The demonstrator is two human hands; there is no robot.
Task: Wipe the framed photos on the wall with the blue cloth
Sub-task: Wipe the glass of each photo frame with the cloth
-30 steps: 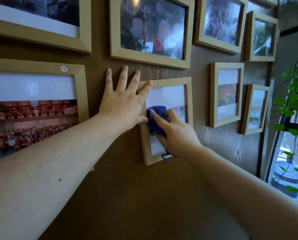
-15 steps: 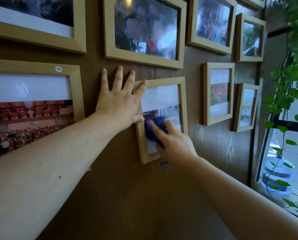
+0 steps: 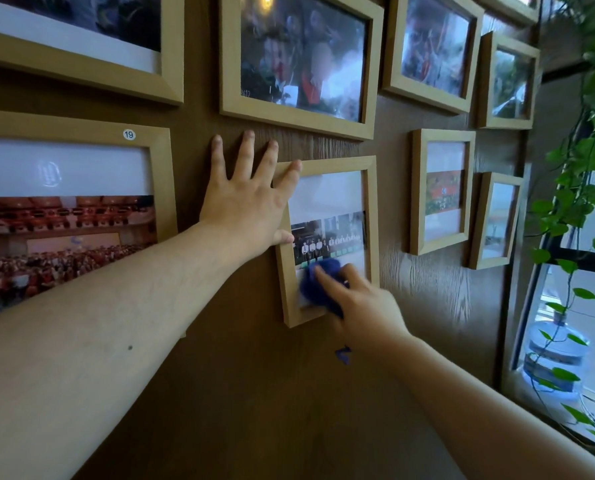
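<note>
**Cloth reaches the bottom of the small centre frame**

Downward goes the blue cloth (image 3: pixel 318 284): from the upper glass of the small frame (image 3: pixel 327 237) at picture centre, it now sits at the lower left of that glass. The right hand (image 3: pixel 362 306) bunches it under curled fingers, pressing it to the pane. The left hand (image 3: pixel 247 206) lies spread flat, fingers splayed on the wall (image 3: pixel 427 306) and the frame's left edge, steadying it. This frame looks nearly done, though blur hides the bottom edge. Whether the neighbouring frames (image 3: pixel 441 192) are wiped cannot be told.
</note>
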